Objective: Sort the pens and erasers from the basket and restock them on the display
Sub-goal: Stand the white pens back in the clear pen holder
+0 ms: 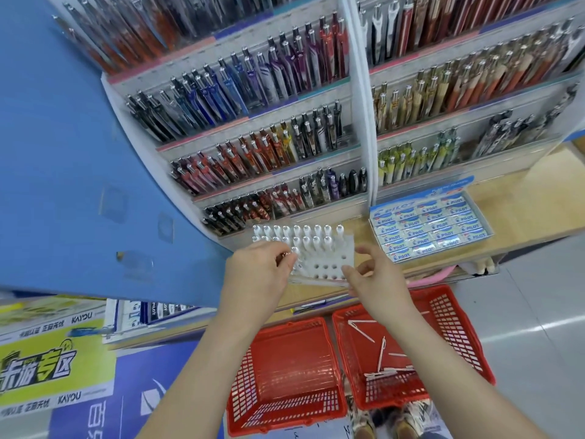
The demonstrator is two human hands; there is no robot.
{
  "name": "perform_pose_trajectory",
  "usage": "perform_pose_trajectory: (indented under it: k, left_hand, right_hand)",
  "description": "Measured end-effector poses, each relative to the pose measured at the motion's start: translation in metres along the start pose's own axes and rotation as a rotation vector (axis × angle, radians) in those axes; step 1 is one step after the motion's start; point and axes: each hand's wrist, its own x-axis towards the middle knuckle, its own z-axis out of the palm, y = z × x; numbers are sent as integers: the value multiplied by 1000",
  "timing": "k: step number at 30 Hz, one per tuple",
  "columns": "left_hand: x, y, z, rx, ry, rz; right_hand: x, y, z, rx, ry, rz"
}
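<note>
The person is standing at the pen display (361, 122), holding a white rack (332, 261) over the wooden ledge (522, 198). The fingers of the left hand (259, 274) are curling in and pinching a pen (286, 256) at the rack's left edge; only its shiny end is showing. The fingers of the right hand (378, 280) are pinching the rack's front right corner. White pens (304, 236) are standing in the rack's back rows, with front holes showing open. The left hand is covering the rack's near left corner. Just right of the rack, erasers (430, 229) are lying packed in their box. On the floor below, loose pens (389, 372) are lying in the right red basket (468, 337), whose near side the right forearm is hiding, beside the left red basket (240, 375).
</note>
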Motion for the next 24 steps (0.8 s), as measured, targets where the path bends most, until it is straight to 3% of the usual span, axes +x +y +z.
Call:
perform_pose_trajectory:
  k: [16, 19, 24]
  left_hand:
    - [3, 5, 4, 188, -113, -70]
    - [-1, 6, -3, 108, -28, -60]
    - [-21, 20, -15, -136, 127, 122]
  right_hand:
    - [-9, -6, -13, 101, 0, 36]
    - [-16, -5, -35, 22, 155, -39]
    - [-34, 6, -90, -42, 271, -83]
